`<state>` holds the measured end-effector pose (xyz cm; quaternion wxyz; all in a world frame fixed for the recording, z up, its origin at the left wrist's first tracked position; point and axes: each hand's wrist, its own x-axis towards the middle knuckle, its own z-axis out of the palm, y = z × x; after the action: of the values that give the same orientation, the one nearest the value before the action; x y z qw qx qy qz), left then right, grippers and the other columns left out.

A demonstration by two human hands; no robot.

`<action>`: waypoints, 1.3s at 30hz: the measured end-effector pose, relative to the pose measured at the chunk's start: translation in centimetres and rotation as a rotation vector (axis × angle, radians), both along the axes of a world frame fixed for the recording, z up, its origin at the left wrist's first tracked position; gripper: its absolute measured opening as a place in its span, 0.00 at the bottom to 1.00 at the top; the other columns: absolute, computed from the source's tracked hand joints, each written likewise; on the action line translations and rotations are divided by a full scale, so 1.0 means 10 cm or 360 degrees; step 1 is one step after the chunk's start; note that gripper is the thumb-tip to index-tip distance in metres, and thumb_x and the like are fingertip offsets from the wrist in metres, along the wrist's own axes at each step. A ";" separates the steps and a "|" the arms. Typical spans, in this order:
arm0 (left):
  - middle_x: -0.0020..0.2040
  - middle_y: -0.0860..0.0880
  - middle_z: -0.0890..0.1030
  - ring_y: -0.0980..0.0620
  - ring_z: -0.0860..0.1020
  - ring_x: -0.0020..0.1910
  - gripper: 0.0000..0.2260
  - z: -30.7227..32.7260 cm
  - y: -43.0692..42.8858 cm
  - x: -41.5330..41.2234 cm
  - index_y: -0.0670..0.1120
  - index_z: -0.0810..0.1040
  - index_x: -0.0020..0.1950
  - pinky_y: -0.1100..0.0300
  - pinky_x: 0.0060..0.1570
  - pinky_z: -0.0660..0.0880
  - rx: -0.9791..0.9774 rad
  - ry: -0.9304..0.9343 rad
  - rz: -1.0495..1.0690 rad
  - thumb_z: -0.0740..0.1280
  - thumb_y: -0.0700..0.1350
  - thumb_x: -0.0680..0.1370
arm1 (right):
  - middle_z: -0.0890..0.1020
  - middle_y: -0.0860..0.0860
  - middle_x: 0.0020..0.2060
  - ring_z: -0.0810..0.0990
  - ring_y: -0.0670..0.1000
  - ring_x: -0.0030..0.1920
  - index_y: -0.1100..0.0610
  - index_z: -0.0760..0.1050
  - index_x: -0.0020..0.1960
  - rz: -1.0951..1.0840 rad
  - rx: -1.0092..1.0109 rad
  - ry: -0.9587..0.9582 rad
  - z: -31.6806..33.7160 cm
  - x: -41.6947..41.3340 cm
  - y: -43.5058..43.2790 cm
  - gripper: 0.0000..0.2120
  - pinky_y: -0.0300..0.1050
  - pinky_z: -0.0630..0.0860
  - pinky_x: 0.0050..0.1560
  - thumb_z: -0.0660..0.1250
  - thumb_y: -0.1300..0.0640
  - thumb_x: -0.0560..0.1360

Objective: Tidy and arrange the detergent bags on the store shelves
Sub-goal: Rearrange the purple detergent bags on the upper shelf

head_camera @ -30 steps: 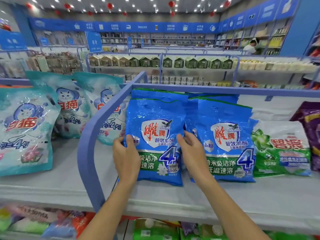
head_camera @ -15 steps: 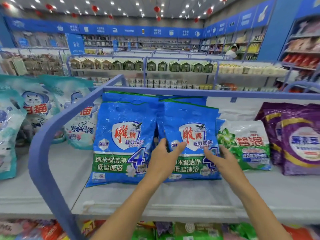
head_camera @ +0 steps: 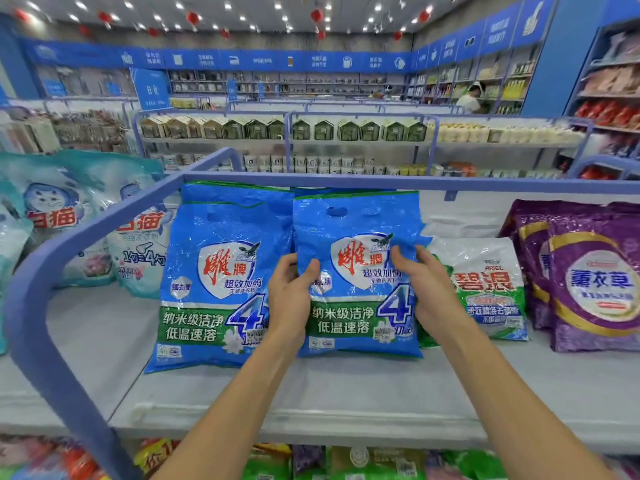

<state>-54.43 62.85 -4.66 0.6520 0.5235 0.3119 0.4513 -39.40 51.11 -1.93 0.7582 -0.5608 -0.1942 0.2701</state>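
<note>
Two blue detergent bags stand side by side on the grey shelf. My left hand grips the left edge of the right blue bag, thumb curled over its front. On that bag's right edge my right hand holds it the same way. The left blue bag leans against more blue bags behind it, untouched. A white and green bag lies to the right, partly behind my right hand. Purple bags stand further right.
A blue rail frames the shelf and curves down at the left. Teal and white cat-print bags fill the neighbouring shelf on the left. More packs sit on the shelf below. Across the aisle run further shelves, with a person at the back.
Both hands left the left blue bag and moved right to the right blue bag, now held by its two side edges and raised more upright. The view has shifted to the right.
</note>
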 end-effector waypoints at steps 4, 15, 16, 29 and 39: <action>0.52 0.46 0.82 0.48 0.80 0.49 0.05 0.05 0.00 0.15 0.46 0.77 0.56 0.46 0.54 0.76 0.0024 0.0124 0.0139 0.68 0.43 0.80 | 0.87 0.52 0.49 0.85 0.55 0.51 0.52 0.79 0.49 -0.0134 -0.0299 -0.0311 -0.04 0.02 0.14 0.04 0.59 0.80 0.60 0.73 0.53 0.78; 0.34 0.54 0.68 0.56 0.65 0.29 0.13 -0.08 0.01 0.20 0.44 0.68 0.45 0.61 0.33 0.66 0.0407 0.0242 0.0313 0.65 0.51 0.84 | 0.78 0.41 0.62 0.77 0.43 0.61 0.50 0.73 0.71 -0.0246 -0.0188 -0.0462 -0.31 -0.08 0.19 0.21 0.47 0.72 0.66 0.65 0.43 0.82; 0.31 0.55 0.66 0.56 0.63 0.28 0.13 -0.07 0.00 0.19 0.46 0.68 0.44 0.61 0.31 0.64 0.0451 0.0223 0.0358 0.65 0.50 0.84 | 0.77 0.39 0.57 0.75 0.39 0.56 0.51 0.75 0.67 -0.0264 -0.0139 -0.0466 -0.30 -0.11 0.21 0.17 0.45 0.72 0.63 0.66 0.44 0.82; 0.30 0.54 0.67 0.58 0.64 0.24 0.16 -0.01 -0.08 0.10 0.48 0.67 0.41 0.65 0.25 0.61 0.0508 0.0286 0.0395 0.61 0.53 0.85 | 0.83 0.47 0.49 0.84 0.47 0.46 0.49 0.72 0.57 -0.0319 -0.0215 -0.0637 -0.22 -0.21 0.23 0.14 0.51 0.81 0.46 0.66 0.40 0.80; 0.66 0.58 0.77 0.54 0.77 0.65 0.52 -0.35 -0.36 -0.31 0.55 0.60 0.74 0.53 0.61 0.76 0.0825 0.0941 -0.0059 0.83 0.55 0.56 | 0.69 0.51 0.72 0.71 0.52 0.71 0.52 0.54 0.81 0.0072 -0.0957 -0.1318 -0.63 -0.41 -0.46 0.54 0.49 0.71 0.69 0.83 0.50 0.65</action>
<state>-57.52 59.22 -8.19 0.3883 0.7837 0.3524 0.3330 -43.55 46.54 -8.26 0.4169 -0.8097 -0.4042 0.0854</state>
